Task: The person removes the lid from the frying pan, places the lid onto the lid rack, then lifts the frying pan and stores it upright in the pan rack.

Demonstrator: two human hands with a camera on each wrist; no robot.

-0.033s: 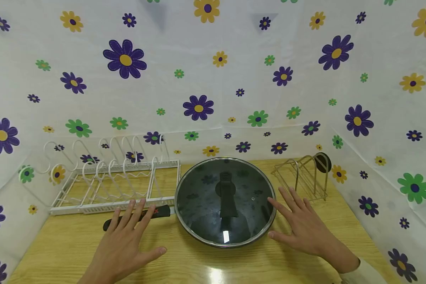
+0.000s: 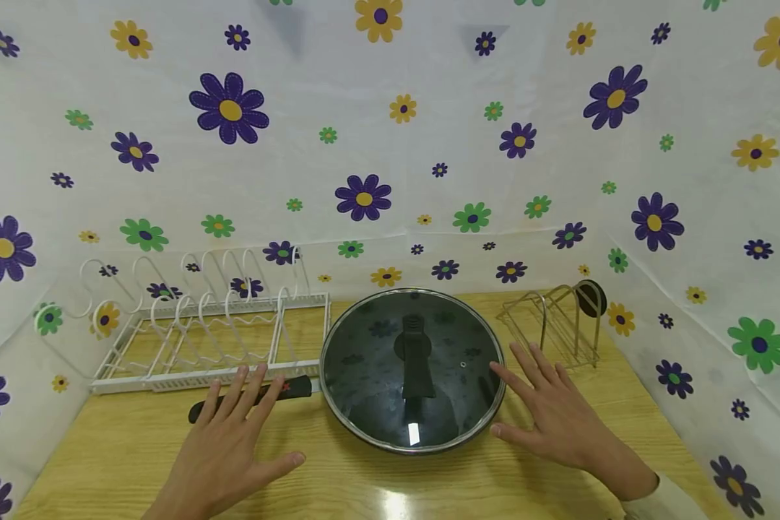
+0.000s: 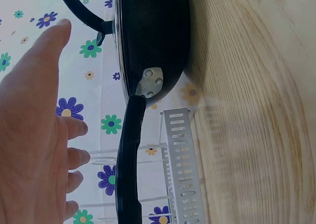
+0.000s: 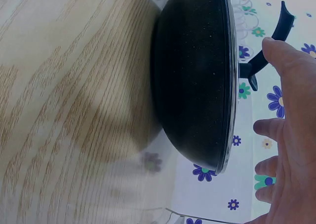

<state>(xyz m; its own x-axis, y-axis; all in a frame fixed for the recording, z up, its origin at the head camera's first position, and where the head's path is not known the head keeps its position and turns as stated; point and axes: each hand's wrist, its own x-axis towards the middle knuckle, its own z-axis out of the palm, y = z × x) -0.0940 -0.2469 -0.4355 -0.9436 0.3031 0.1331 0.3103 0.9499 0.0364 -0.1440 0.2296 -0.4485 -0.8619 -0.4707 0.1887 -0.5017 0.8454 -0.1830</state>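
**Two flat hands flank a lidded black pan on a wooden desk**

Backdrop: a white cloth printed with purple, yellow and green flowers encloses the scene at the rear and on both sides.

Desk: a light wood-grain desk carries every item.

Pan: a round black pan with a long black handle sits at the centre of the desk, handle pointing left. A domed glass lid with a metal rim and a black strap knob is seated on the pan, closed.

Left rack: a white wire dish rack with curved dividers stands at the rear left, just behind the pan handle.

Right rack: a small bare-metal wire stand stands at the rear right, near the pan, with a dark round object behind it; what that object is cannot be told.

Left hand: spread, fingers straight and released, hovering over the pan handle. The left wrist view shows a gap between palm and handle; no grasp.

Right hand: spread, fingers straight and released, just beside the right rim of the lid. The right wrist view shows the fingers level with the lid rim; contact cannot be confirmed. A pale cuff shows at the wrist.
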